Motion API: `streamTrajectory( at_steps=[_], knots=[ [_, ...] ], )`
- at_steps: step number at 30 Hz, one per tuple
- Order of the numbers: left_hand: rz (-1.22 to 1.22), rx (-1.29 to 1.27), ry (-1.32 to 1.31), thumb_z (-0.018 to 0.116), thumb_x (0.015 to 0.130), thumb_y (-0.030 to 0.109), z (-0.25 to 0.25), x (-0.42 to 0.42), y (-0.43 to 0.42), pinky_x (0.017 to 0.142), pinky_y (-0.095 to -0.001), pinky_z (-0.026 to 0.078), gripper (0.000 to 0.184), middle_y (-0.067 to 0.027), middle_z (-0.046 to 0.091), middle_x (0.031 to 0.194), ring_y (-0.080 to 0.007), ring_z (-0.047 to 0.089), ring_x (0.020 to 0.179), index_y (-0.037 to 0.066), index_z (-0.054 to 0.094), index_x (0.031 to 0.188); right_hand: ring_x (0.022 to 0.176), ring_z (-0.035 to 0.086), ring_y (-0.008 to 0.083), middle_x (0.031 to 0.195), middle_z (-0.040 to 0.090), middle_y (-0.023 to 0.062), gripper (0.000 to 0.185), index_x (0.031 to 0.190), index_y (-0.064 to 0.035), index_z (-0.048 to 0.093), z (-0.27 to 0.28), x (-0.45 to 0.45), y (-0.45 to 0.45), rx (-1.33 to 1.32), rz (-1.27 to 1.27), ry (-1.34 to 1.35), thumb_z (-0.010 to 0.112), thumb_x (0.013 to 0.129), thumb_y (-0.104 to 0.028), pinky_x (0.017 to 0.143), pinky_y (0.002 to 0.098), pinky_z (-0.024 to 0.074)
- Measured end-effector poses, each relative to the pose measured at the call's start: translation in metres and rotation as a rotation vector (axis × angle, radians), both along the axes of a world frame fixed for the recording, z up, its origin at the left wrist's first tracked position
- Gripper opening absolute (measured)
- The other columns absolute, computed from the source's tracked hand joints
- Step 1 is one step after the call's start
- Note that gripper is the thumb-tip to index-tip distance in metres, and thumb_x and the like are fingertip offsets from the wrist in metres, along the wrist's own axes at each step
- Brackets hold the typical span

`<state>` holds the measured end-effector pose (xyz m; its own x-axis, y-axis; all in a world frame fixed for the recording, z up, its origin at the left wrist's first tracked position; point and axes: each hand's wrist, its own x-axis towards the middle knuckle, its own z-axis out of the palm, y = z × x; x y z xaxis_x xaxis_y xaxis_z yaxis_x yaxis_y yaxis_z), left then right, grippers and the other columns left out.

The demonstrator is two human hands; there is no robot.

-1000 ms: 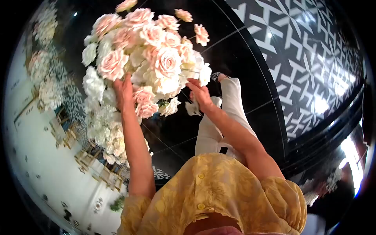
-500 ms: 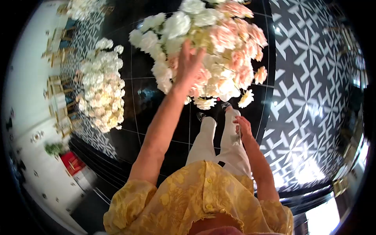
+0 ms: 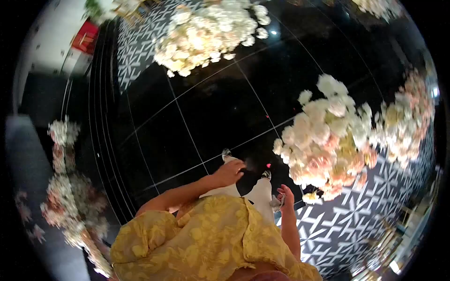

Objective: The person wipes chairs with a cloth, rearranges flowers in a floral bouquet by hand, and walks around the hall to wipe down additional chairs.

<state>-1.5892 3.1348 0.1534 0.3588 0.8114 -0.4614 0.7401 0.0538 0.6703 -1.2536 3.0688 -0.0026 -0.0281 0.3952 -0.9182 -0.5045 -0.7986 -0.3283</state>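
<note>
My left hand is in front of my body above the dark floor, apart from the flowers. Its fingers are loosely bent and a little blurred, with nothing visible in them. My right hand hangs beside my right leg, its fingers bent round a small pale crumpled thing whose kind I cannot make out. Close to that hand, on the right, stands a large arrangement of white, cream and blush roses. Neither hand touches it. A small pink-red bit lies on the floor near my shoe.
Another cream-white flower arrangement stands ahead, and one more is at the right. A tall flower column stands at the left beside dark steps. Glossy black tiles meet patterned black-and-white flooring.
My left hand has come away from the roses and dropped towards my body. My view has turned left, so the rose arrangement now sits at the right. The right hand stays by my leg.
</note>
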Motion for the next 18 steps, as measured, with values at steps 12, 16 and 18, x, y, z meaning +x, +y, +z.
streamTrajectory(
  at_steps=[12, 16, 18],
  knots=[
    [0.273, -0.105, 0.220, 0.054, 0.092, 0.026, -0.004, -0.276, -0.074, 0.091, -0.0472, 0.045, 0.034, -0.0180, 0.055, 0.111, -0.0362, 0.054, 0.108, 0.005, 0.054, 0.118, 0.053, 0.051, 0.0102, 0.084, 0.065, 0.0087, 0.026, 0.107, -0.0058, 0.062, 0.000, -0.297, 0.161, 0.101, 0.378, 0.105, 0.064, 0.089, -0.023, 0.049, 0.0240, 0.0432],
    [0.384, -0.201, 0.309, 0.057, 0.091, 0.027, 0.006, -0.350, -0.074, 0.094, -0.0460, 0.046, 0.041, -0.0184, 0.057, 0.115, -0.0372, 0.054, 0.110, 0.003, 0.054, 0.123, 0.053, 0.052, 0.0102, 0.083, 0.065, 0.0079, 0.020, 0.101, -0.0066, 0.063, 0.045, -0.388, 0.209, 0.120, 0.510, 0.056, 0.065, 0.087, -0.021, 0.049, 0.0224, 0.0444],
    [0.440, -0.169, 0.284, 0.058, 0.090, 0.027, 0.002, -0.384, -0.073, 0.093, -0.0460, 0.046, 0.040, -0.0183, 0.058, 0.114, -0.0372, 0.055, 0.110, 0.003, 0.055, 0.122, 0.055, 0.054, 0.0121, 0.082, 0.066, 0.0085, 0.020, 0.099, -0.0065, 0.063, 0.037, -0.408, 0.228, 0.220, 0.583, 0.000, 0.066, 0.086, -0.021, 0.052, 0.0253, 0.0470]
  ],
)
